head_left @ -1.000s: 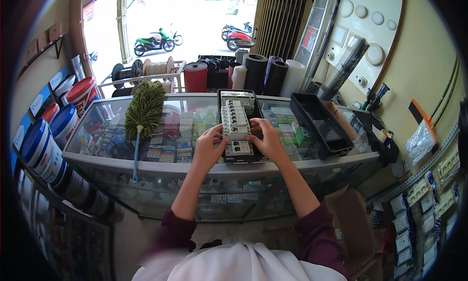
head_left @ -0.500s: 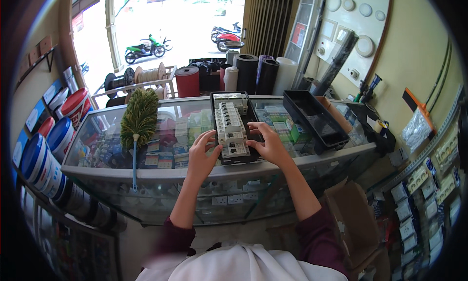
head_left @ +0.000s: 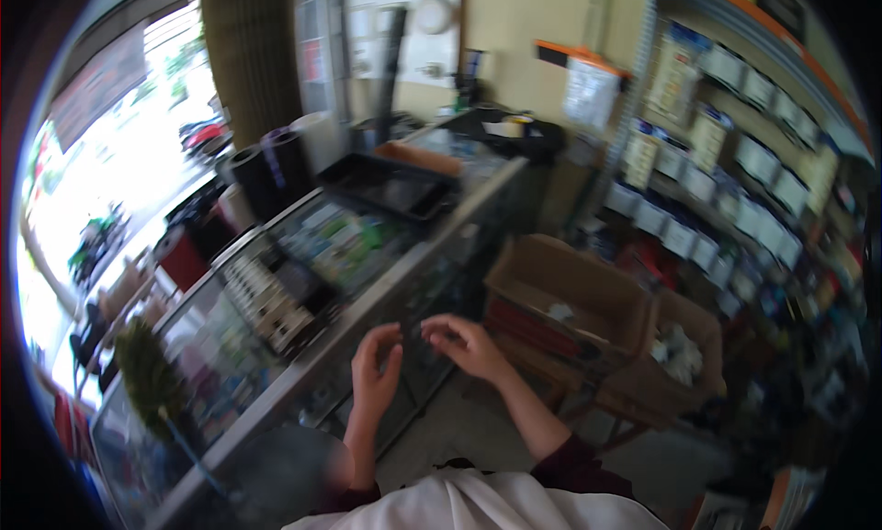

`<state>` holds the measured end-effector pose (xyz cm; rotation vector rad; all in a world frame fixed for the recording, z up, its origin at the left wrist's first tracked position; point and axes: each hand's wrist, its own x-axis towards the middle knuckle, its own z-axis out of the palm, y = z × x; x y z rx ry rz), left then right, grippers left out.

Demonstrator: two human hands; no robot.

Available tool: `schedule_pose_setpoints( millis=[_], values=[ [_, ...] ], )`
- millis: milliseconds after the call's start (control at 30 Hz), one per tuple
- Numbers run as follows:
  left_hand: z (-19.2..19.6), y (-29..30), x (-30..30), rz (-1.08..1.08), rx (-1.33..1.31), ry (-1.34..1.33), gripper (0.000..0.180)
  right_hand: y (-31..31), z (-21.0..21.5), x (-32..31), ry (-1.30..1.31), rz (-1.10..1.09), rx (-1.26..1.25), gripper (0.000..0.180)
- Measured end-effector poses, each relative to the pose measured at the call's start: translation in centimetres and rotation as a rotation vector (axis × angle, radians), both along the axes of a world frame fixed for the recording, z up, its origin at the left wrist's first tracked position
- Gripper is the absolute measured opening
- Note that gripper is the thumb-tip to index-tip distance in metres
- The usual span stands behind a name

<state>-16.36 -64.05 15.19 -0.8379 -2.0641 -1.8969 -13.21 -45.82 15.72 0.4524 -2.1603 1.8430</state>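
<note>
Row of pale breakers (head_left: 264,298) in black tray (head_left: 310,286), on glass-topped desk (head_left: 372,299).
Left hand (head_left: 372,374): released, fingers loosely curved; breakers at its ten o'clock. Right hand (head_left: 472,350): likewise released, near the left; cardboard box (head_left: 570,296) at its two o'clock. Feather duster (head_left: 147,369): left hand's nine o'clock, on desk.

circuit breakers (head_left: 265,300) | pale, blurred | single row | in black tray (head_left: 312,287)

Your long, smooth glass counter (head_left: 407,275), small cream plastic blocks (head_left: 265,296), a matt brown cardboard box (head_left: 588,277), your loose white cloth (head_left: 469,504)
</note>
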Motion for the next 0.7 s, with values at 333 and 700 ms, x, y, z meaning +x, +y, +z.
schedule_pose_setpoints(
  millis=[333,700],
  values=[
    [-10.7,10.1,5.1,-0.609,-0.361,-0.353,0.026,8.2,-13.1,18.2,-0.384,-0.627,-0.334,0.025],
    [-11.0,24.7,8.3,-0.906,-0.448,-0.416,0.026,22.2,-13.0,29.3,-0.230,-1.133,-0.582,0.023]
  ],
)
